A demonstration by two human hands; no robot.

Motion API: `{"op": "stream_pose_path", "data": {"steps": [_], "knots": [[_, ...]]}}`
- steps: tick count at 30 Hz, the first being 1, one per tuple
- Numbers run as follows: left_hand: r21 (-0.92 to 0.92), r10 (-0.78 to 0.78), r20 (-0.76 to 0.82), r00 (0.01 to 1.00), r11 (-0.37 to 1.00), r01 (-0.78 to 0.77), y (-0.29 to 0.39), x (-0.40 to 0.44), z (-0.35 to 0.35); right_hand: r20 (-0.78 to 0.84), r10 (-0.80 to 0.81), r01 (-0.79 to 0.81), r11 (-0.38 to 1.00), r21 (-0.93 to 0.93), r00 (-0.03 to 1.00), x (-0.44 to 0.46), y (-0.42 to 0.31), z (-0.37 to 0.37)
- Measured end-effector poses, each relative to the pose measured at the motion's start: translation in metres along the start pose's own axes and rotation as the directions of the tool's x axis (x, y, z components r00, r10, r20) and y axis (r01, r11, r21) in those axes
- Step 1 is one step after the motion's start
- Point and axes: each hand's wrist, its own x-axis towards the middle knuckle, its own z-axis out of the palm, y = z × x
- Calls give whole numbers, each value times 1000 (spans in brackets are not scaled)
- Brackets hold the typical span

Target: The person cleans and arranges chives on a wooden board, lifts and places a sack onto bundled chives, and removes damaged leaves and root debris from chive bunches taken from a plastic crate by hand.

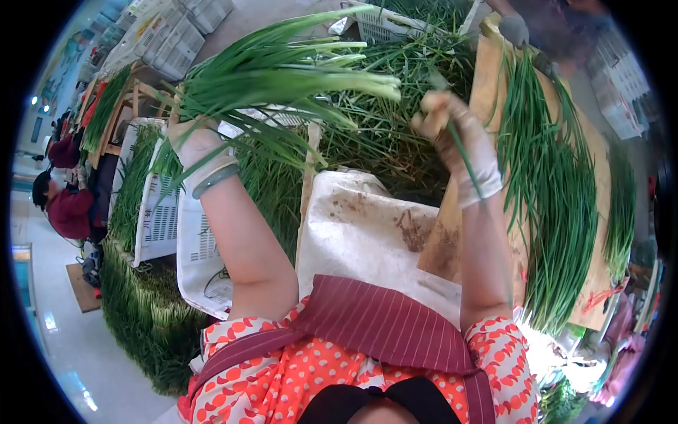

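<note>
My left hand (194, 141), in a pale glove with a bangle at the wrist, grips a bunch of long green stalks (275, 81); their pale ends point right. At the right, my gloved right hand (452, 127) is closed, with a thin green stalk (466, 159) hanging from it. Loose green stalks (381, 127) lie heaped beneath and between my hands. A long pile of green leaves (544, 191) rests on a wooden board (484, 85) to the right of my right hand.
White crates (159, 219) with greens stand at the left. A stained white sheet (353, 233) lies before me. Across the board, a co-worker's gloved hand (514, 30) touches the leaves. A person in dark red (70, 212) sits at far left. More white crates (169, 42) are stacked at upper left.
</note>
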Motion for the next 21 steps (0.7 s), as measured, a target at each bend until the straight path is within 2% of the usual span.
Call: {"op": "stream_pose_path", "data": {"steps": [1, 2, 3, 4, 5, 6, 7, 8, 9, 10, 12, 13, 14, 15, 16, 17, 18, 19, 20, 21], "knots": [[4, -10, -6, 1000, 1000, 10, 1, 12, -13, -58, -42, 48, 995, 93, 997, 10, -1, -20], [-72, -200, 311, 929, 970, 233, 6, 44, -37, -118, -121, 115, 991, -61, 986, 17, -4, -35], [-75, -325, 603, 729, 886, 457, 11, 75, -62, -166, -205, 167, 962, -217, 965, 18, -6, -46], [-58, -354, 726, 589, 822, 566, 8, 75, -62, -180, -202, 160, 962, -221, 963, 10, -7, -52], [-4, -371, 823, 429, 753, 658, 6, 75, -61, -124, -248, 163, 866, -473, 961, 0, -8, -56], [-45, -337, 434, 835, 918, 394, 6, 50, -34, -52, -276, 165, 704, -691, 960, -11, -11, -57], [75, -104, -55, 993, 991, 108, 7, 37, -20, 30, -281, 170, 490, -855, 959, -22, -14, -57], [73, -102, -56, 993, 992, 106, 7, 52, -35, 113, -263, 179, 241, -954, 958, -33, -17, -56], [-57, -291, 193, 937, 950, 306, 10, 85, -68, 123, 90, 90, 310, -946, 988, -50, -24, -53], [-36, -253, 159, 954, 964, 262, 11, 65, -58, 140, 430, -17, 341, -940, 892, -67, -29, -49], [11, -163, 12, 987, 987, 163, 1, 23, -31, 281, 715, 89, 295, -951, 640, -79, -10, -51], [30, -142, -30, 989, 989, 143, -3, 9, -22, 280, 713, 91, 292, -952, 643, -76, 3, -49], [48, -129, -56, 990, 990, 132, -6, -2, -14, 302, 319, 330, -35, -943, 898, -71, 18, -44], [67, -127, -79, 989, 989, 132, -10, -10, -9, 323, 76, 331, -189, -924, 944, -63, 18, -37], [92, -116, -94, 989, 988, 125, -12, -16, -3, 323, -172, 256, -325, -911, 931, -56, 18, -31], [94, -111, -105, 988, 988, 121, -14, -21, 2, 324, -177, 255, -327, -910, 929, -44, 15, -27], [209, -108, -97, 989, 970, 127, -14, -25, 5, 266, -81, 270, 44, -962, 961, -32, 13, -23], [210, -108, -92, 990, 970, 126, -14, -25, 5, 243, 34, 209, 407, -889, 969, -22, 13, -19], [192, -104, -82, 991, 974, 118, -15, -24, 4, 241, 27, 210, 409, -888, 970, -10, 24, -17], [174, -100, -73, 992, 978, 112, -17, -22, 2, 194, 51, 128, 584, -802, 980, 4, 47, -19]]}}
